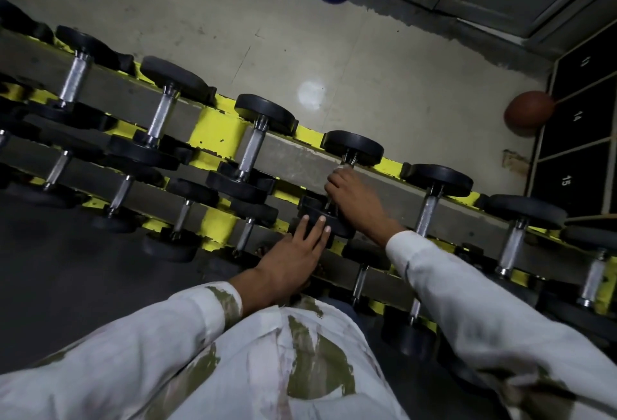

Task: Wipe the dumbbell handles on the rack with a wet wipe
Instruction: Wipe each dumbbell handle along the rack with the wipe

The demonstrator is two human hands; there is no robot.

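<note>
While the right hand curls round the handle of a dumbbell on the rack, what looks like a white wipe peeks past its fingers. The left hand lies flat, fingers straight, on the near rubber head. Best twist the wipe around the whole knurled steel bar, steadying that round matte head against the chipped yellow rail.

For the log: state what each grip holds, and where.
Right grip clasps the black-ended steel dumbbell by its handle; left grip holds nothing, resting flat on its near end.
</note>
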